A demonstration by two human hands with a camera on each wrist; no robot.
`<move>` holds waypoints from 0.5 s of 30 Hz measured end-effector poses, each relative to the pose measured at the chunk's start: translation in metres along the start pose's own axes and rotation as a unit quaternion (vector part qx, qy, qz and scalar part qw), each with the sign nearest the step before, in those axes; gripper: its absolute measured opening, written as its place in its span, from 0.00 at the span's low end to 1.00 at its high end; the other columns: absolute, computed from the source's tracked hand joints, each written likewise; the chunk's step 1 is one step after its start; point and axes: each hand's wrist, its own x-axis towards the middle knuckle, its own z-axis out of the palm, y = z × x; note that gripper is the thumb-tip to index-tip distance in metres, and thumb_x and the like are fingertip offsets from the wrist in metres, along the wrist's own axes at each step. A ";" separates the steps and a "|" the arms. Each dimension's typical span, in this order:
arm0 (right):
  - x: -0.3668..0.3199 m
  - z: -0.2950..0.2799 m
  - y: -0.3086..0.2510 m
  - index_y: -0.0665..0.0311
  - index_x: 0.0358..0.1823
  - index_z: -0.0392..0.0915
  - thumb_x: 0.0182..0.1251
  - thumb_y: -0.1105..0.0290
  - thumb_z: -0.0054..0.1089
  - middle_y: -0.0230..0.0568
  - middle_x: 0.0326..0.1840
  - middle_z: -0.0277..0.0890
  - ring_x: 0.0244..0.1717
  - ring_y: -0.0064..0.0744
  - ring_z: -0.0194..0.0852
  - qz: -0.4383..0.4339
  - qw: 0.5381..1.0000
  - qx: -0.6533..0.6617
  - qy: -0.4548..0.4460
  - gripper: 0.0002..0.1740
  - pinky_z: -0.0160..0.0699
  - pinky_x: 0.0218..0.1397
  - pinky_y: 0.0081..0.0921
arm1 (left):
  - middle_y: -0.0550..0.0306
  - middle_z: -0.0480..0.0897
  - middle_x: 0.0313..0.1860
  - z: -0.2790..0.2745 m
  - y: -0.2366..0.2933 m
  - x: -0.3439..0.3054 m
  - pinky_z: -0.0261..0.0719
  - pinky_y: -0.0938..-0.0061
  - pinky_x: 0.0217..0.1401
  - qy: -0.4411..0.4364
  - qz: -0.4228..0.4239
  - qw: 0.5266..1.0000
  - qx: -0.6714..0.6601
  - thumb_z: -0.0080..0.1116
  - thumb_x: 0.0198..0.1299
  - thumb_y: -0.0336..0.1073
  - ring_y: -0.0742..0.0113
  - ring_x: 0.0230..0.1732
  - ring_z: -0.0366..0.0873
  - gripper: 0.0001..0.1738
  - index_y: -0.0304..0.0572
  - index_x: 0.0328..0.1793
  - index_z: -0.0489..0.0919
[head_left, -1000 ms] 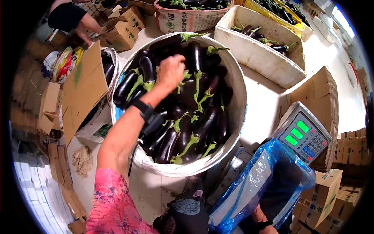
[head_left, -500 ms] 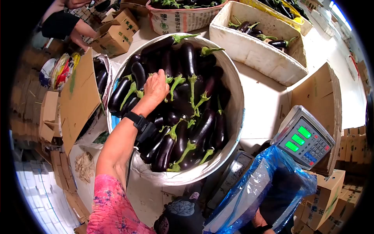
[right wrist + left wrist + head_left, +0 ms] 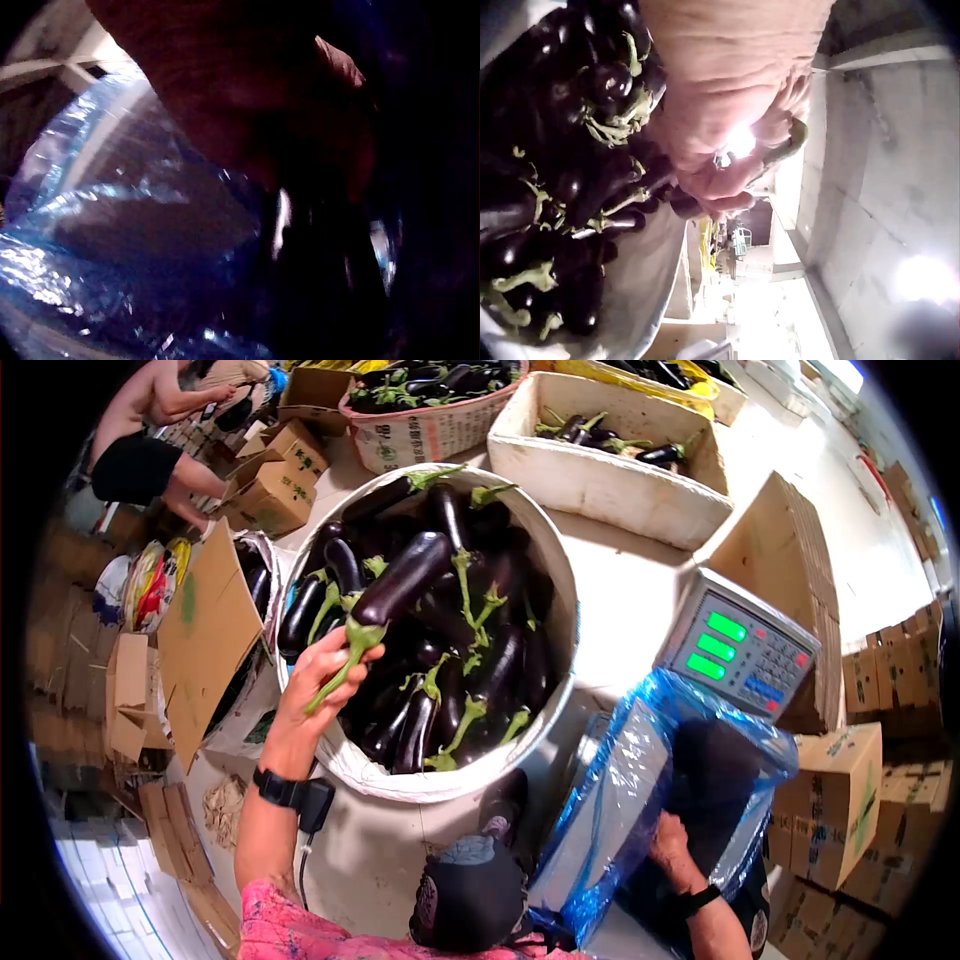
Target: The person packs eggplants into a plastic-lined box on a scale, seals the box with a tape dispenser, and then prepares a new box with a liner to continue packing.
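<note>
Grips with the left hand (image 3: 315,670) the green stem of one long purple eggplant (image 3: 400,585), fingers curled round the stem, and holds it raised and slanting above the heap in the white tub (image 3: 430,785). Shows the same in the left wrist view: stem pinched in the fingers, heaped eggplants below. Keeps the right hand (image 3: 668,840) low at the mouth of the blue plastic bag (image 3: 640,760), which stands just beside the scale (image 3: 738,645) with its green display lit. Cannot tell from the dark right wrist view, nor from above, whether those fingers grip the plastic or only lie against it. Cannot make out what lies inside the bag either. Judging by that: one eggplant picked and lifted off the heap, not yet over the bag, well apart from its mouth. Leaves a tub piled nearly to the rim, so, by the look of it, far more left than done.
</note>
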 end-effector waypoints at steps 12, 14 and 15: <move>-0.141 -0.226 -0.141 0.64 0.73 0.62 0.55 0.68 0.71 0.53 0.62 0.73 0.63 0.52 0.72 -0.520 0.849 0.030 0.095 0.43 0.66 0.70 0.44 | 0.39 0.85 0.40 0.211 0.000 -0.040 0.75 0.83 0.16 -0.392 -0.264 0.864 0.174 0.64 0.57 0.34 0.72 0.17 0.78 0.39 0.20 0.72 0.66; -0.150 -0.220 -0.134 0.64 0.74 0.59 0.53 0.69 0.72 0.53 0.59 0.75 0.58 0.56 0.75 -0.453 0.890 0.002 0.047 0.46 0.74 0.61 0.44 | 0.42 0.85 0.41 0.235 -0.012 -0.019 0.81 0.80 0.19 -0.478 -0.257 0.810 0.222 0.59 0.62 0.34 0.67 0.22 0.83 0.33 0.21 0.71 0.67; -0.151 -0.216 -0.123 0.64 0.74 0.58 0.53 0.69 0.73 0.54 0.56 0.76 0.56 0.58 0.77 -0.435 0.898 0.042 0.053 0.47 0.76 0.57 0.45 | 0.43 0.86 0.41 0.248 -0.013 -0.008 0.82 0.79 0.20 -0.489 -0.284 0.791 0.235 0.55 0.68 0.38 0.66 0.25 0.85 0.29 0.25 0.71 0.69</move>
